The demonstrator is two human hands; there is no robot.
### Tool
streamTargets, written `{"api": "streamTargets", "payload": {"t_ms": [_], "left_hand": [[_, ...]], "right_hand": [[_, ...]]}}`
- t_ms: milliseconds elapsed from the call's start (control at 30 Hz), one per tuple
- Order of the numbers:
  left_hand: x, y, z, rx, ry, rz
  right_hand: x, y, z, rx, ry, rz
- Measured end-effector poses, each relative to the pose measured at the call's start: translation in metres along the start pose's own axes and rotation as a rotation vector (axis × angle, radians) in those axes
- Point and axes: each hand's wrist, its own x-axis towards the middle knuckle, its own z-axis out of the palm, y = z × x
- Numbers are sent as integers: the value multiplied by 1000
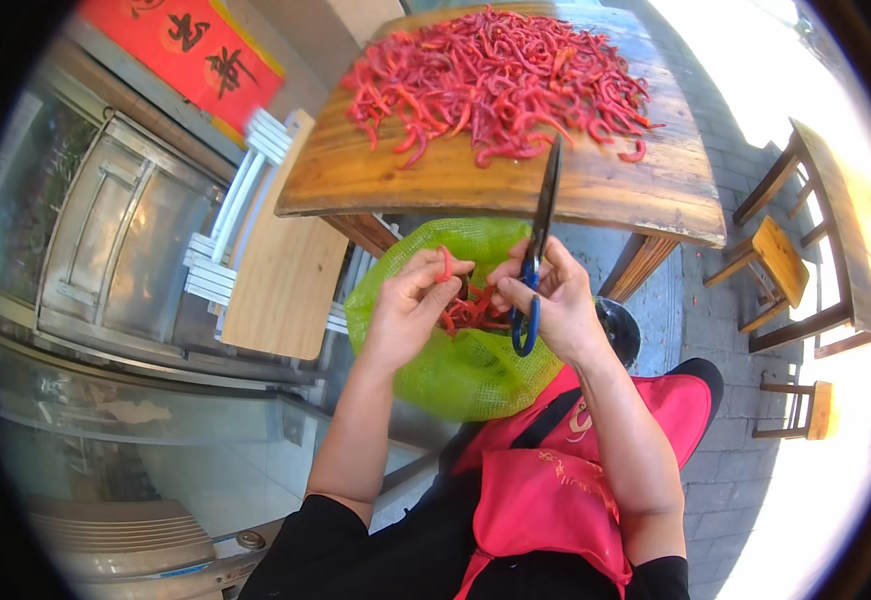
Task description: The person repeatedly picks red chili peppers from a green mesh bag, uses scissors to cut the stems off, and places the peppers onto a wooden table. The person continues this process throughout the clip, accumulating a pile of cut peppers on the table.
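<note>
My left hand point(413, 304) pinches a curled red chili pepper point(445, 264) between thumb and fingers. Blue-handled scissors point(534, 270) are in my right hand point(548, 300), their dark blades pointing up towards the table; the fingertips of this hand also seem to touch a red chili. Both hands are over a green mesh bag point(473, 375), its mouth open, with red chilies point(473, 311) inside. Beyond the bag, a large heap of red chilies point(495, 82) lies on a wooden table point(420, 184).
A wooden board point(278, 285) rests by a white slatted stand point(214, 262) at the left. Right of the bag is a dark bucket point(619, 330). Wooden stools point(780, 259) and another table point(848, 225) stand farther right. A metal-framed cabinet point(124, 240) is at the left.
</note>
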Motion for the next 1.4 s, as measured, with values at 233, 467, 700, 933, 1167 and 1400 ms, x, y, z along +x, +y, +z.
{"api": "streamTargets", "payload": {"t_ms": [233,467,700,933,1167,1400], "left_hand": [[1,6,17,-97,-196,-240],[6,7,14,-381,-147,-416],[0,19,68,-296,-389,-447],[-4,10,116,-337,-604,-444],[9,-6,135,-749,-219,-460],[18,-15,135,-1062,33,-219]], "right_hand": [[-4,-12,7,13,12,-30],[-86,-21,-29,-639,92,54],[-163,-26,-38,-855,91,159],[-205,-13,-54,-752,275,138],[-242,-9,-56,-413,469,313],[-244,-25,-58,-260,143,309]]}}
